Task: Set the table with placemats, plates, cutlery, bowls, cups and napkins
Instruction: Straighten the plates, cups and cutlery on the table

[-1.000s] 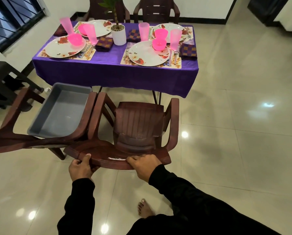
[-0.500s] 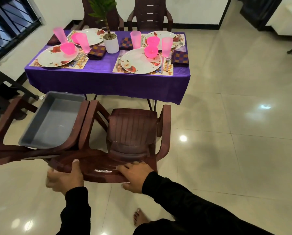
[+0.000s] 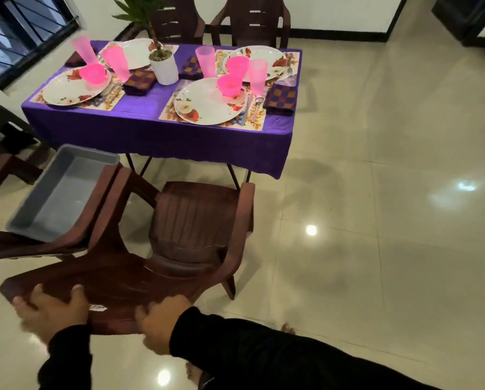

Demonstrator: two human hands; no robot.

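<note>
A brown plastic chair [image 3: 190, 220] stands in front of me, facing the table. My left hand [image 3: 52, 311] and my right hand [image 3: 159, 325] both grip the top of its backrest. Beyond it the table, under a purple cloth [image 3: 156, 139], carries floral placemats, white floral plates [image 3: 207, 101], pink bowls [image 3: 230, 84], pink cups [image 3: 258, 74], cutlery [image 3: 256, 108] and dark checked napkins [image 3: 280, 98].
An empty grey tub [image 3: 61, 192] rests on a second brown chair [image 3: 24, 249] to the left, touching mine. A white potted plant [image 3: 165, 66] stands mid-table. Two more chairs [image 3: 249, 21] sit behind the table. Glossy tiled floor [image 3: 376, 220] spreads to the right.
The chair's backrest has come lower and nearer to me, tilting back. Both hands have shifted their grip along its top edge. My view has moved so the table sits lower in frame.
</note>
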